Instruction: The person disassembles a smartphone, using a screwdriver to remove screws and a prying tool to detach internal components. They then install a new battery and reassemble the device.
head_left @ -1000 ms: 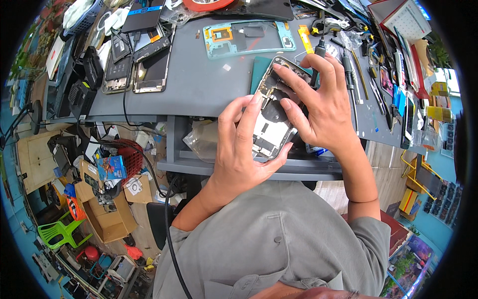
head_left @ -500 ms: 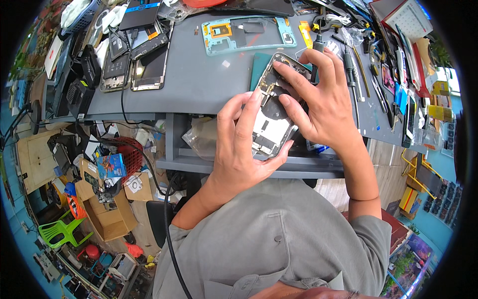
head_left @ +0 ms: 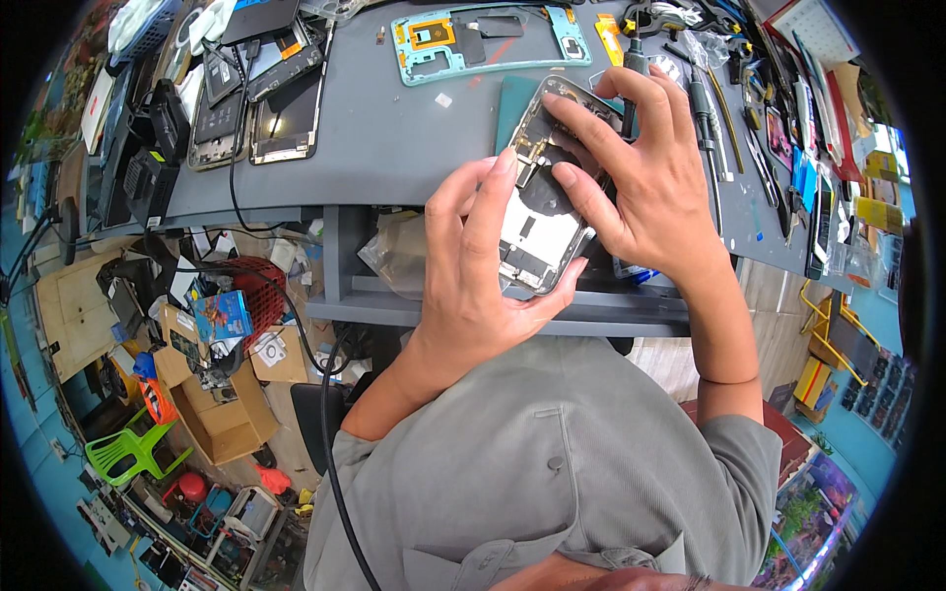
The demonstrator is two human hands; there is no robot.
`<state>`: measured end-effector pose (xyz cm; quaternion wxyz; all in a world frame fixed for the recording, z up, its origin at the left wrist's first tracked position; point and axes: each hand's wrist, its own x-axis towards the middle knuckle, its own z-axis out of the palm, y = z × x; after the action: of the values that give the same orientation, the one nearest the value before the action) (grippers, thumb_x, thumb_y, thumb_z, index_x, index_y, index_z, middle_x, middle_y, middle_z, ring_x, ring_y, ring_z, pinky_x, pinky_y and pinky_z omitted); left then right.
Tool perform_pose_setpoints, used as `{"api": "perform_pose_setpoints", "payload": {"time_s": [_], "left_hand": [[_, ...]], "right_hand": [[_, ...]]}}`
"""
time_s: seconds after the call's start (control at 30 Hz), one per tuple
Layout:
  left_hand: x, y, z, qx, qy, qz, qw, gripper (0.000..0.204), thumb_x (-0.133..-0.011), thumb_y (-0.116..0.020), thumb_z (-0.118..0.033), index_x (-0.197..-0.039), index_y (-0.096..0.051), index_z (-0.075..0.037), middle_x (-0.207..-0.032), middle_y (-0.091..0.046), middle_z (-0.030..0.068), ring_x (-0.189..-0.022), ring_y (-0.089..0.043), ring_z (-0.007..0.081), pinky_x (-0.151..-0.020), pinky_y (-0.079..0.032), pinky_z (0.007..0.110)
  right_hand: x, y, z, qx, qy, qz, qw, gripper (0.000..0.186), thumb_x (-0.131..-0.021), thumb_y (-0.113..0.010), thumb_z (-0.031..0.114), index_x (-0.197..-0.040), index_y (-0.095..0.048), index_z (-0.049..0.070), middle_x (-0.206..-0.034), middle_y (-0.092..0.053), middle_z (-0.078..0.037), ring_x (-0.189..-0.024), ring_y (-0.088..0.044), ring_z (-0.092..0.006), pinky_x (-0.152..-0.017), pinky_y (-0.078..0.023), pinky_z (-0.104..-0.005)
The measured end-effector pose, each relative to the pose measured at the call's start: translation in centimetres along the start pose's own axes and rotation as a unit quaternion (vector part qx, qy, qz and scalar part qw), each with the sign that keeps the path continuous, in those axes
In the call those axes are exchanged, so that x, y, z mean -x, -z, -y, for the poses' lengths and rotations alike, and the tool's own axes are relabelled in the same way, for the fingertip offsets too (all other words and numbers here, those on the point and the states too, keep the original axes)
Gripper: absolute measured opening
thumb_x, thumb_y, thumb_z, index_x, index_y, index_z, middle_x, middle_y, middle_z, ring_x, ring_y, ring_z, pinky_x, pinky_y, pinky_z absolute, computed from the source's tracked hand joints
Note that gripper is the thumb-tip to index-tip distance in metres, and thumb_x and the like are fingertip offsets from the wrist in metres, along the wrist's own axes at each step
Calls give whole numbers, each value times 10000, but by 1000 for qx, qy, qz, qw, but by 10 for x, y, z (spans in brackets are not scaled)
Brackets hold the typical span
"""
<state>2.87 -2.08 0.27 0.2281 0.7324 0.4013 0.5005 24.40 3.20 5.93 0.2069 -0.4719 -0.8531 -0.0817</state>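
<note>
Grey workbench (head_left: 379,148), cluttered at both ends; light-blue phone frame (head_left: 468,44) lying toward the back, opened phone parts (head_left: 284,128) off to the left. Opened phone body (head_left: 548,194) is up in the hands, tilted, innards facing the wearer, roughly over the front edge of the bench with a teal pad (head_left: 510,106) showing behind its upper part. Left hand (head_left: 468,281) is closed around the lower left: fingertips on the long side, thumb at the bottom corner. Right hand (head_left: 655,192) is spread wide over the other side, index tip near the top, thumb over the middle; can't tell if it's pinching anything. Dark-handled tool (head_left: 635,61) shows behind its fingers; can't tell if it's held. Since a second ago: bench and hands sit higher in view, so mostly head movement. Finger placement looks the same; I'd read that as steady handling, no visible part shifted.
</note>
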Motion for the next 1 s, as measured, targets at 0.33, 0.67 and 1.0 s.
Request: {"api": "perform_pose_setpoints", "payload": {"time_s": [0.33, 0.67, 1.0], "left_hand": [[0, -2, 1, -2, -3, -7, 1000, 1202, -685, -1042, -117, -1684, -390, 27, -1566, -497, 261, -1407, -572, 394, -1156, -551, 481], [0, -1, 1, -5, 0, -6, 1000, 1198, -683, -1042, -128, -1681, -397, 22, -1588, -503, 259, -1404, -571, 399, -1157, -538, 488], [1, 0, 1, -9, -1, -2, 1000, 1194, -690, -1041, -133, -1682, -393, 20, -1597, -488, 260, -1415, -557, 398, -1164, -527, 485]], "right_hand": [[1, 1, 0, 10, 7, 0, 1000, 462, -1018, -750, 388, -1411, -769, 145, -1378, -580, -163, -1298, -528, -420, -1240, -394, -590], [5, 2, -1, -4, -18, -21, 1000, 505, -988, -765, 407, -1422, -768, 151, -1383, -584, -184, -1263, -557, -432, -1233, -403, -584], [3, 1, 0, -7, -10, -8, 1000, 488, -990, -760, 400, -1417, -770, 164, -1402, -575, -170, -1302, -539, -430, -1231, -408, -581]]}}
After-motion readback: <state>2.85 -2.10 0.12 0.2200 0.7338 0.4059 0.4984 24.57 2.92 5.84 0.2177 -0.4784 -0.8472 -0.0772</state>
